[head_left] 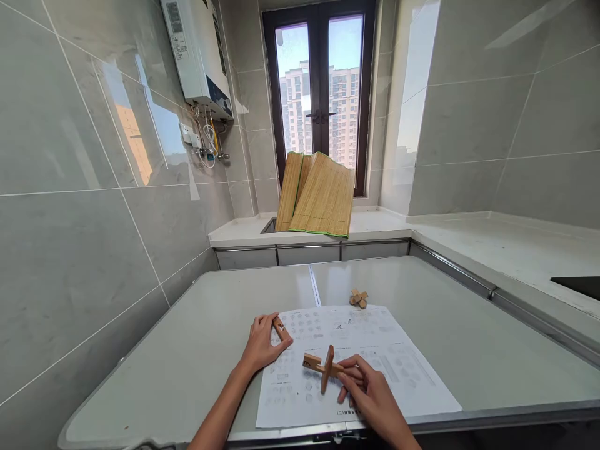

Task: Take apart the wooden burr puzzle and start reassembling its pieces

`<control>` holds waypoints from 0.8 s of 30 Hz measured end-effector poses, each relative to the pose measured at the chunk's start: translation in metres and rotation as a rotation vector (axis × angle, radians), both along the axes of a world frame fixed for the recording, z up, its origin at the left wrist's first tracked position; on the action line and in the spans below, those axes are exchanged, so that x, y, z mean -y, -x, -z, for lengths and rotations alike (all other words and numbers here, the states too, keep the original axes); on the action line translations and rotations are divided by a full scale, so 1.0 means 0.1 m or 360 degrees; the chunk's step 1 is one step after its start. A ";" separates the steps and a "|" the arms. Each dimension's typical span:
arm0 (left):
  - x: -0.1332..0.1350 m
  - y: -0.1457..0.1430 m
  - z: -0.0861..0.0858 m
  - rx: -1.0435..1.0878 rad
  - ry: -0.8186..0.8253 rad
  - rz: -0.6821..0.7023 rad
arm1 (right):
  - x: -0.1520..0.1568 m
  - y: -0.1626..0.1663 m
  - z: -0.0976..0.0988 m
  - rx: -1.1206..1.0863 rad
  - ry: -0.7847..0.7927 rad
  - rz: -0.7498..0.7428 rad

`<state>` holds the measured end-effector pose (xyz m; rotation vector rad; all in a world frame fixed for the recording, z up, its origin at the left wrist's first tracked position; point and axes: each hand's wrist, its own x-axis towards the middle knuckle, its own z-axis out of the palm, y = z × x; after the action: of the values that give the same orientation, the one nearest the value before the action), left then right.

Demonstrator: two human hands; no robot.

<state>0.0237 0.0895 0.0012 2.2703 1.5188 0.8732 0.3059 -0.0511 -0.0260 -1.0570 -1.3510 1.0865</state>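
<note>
My right hand (370,394) grips two notched wooden puzzle bars joined as a cross (322,366), held just above a printed instruction sheet (398,359). My left hand (262,344) rests at the sheet's left edge, fingers closed on a single wooden bar (280,327). A small assembled cluster of wooden bars (359,298) lies on the grey table (197,350) just beyond the sheet's far edge, apart from both hands.
A folded bamboo mat (319,197) leans against the window at the back counter. A wall-mounted water heater (197,53) hangs upper left. A white countertop (515,250) runs along the right, with a dark hob corner (579,286).
</note>
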 end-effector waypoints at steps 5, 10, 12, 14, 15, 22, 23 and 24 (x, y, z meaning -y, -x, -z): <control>0.12 -0.12 -0.12 0.0210 -0.0095 0.0080 | 0.02 -0.02 -0.01 -0.0022 0.0035 0.0046; 0.35 -0.38 -0.29 0.0425 0.0212 0.0386 | 0.01 -0.03 0.00 -0.0130 0.0075 0.0099; 0.45 -0.50 -0.32 0.0433 0.0358 0.0555 | 0.00 -0.04 0.01 -0.0158 0.0090 0.0129; 0.54 -0.63 -0.33 0.0460 0.0513 0.0685 | -0.02 -0.05 0.01 -0.0191 0.0098 0.0183; 0.57 -0.68 -0.33 0.0521 0.0614 0.0733 | -0.02 -0.06 0.02 -0.0207 0.0097 0.0213; 0.51 -0.90 -0.28 0.0890 0.0948 0.0794 | -0.01 -0.08 -0.03 -0.0328 0.0101 0.0050; 0.48 -0.91 -0.27 0.0892 0.0980 0.0805 | 0.00 -0.09 -0.04 -0.0360 0.0096 0.0017; 0.47 -0.92 -0.26 0.0895 0.1018 0.0821 | 0.00 -0.10 -0.06 -0.0387 0.0078 0.0010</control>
<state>0.1154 0.0426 0.0269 1.6281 0.7550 0.6597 0.3162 -0.0512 -0.0201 -0.9306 -1.1313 1.2070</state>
